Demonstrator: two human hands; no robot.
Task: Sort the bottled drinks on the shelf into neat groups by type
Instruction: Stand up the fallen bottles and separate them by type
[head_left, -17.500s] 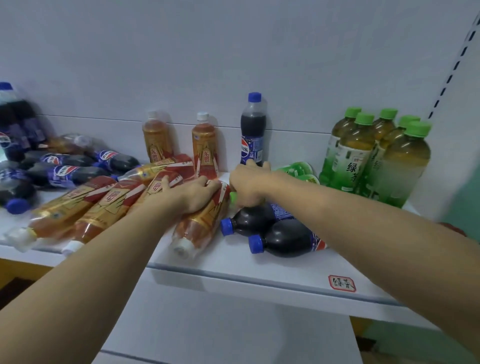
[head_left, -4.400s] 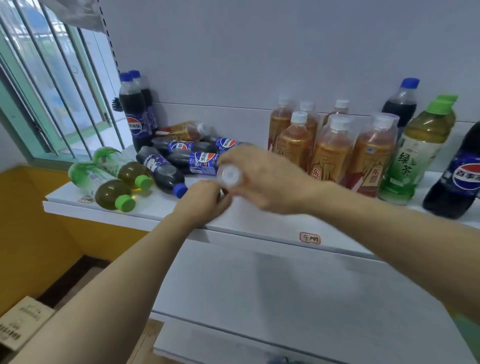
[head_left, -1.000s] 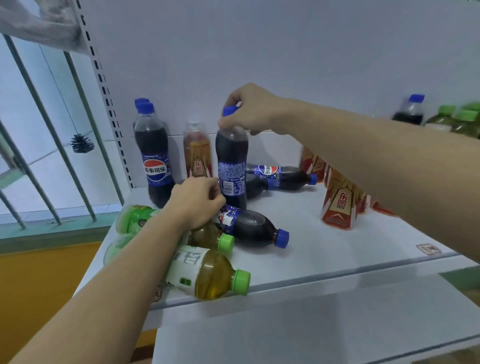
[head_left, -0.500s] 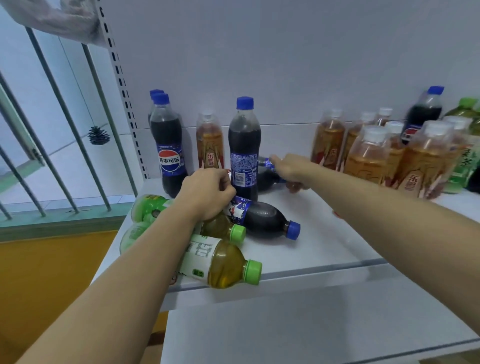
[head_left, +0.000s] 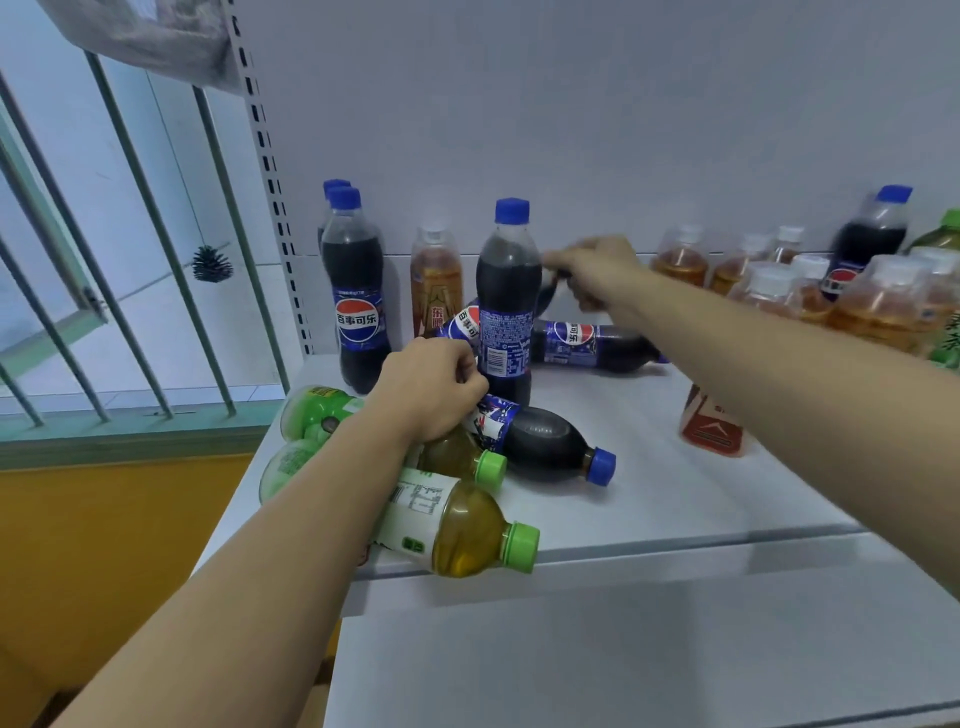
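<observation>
Behind the upright cola bottle (head_left: 506, 306), right hand (head_left: 592, 270) grips a heavy, slippery cola; left hand (head_left: 431, 387) clenched.

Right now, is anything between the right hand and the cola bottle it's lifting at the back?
No. The right hand already grips the tilted cola bottle. The upright cola bottle stands in front, hiding its middle.

A single head-worn wide-angle camera is looking forward and down at the white shelf (head_left: 649, 509) from close range, both forearms reaching in from the lower edge. It is facing the back wall (head_left: 571, 104), with the barred window (head_left: 104, 260) filling the frame's left side.
</observation>
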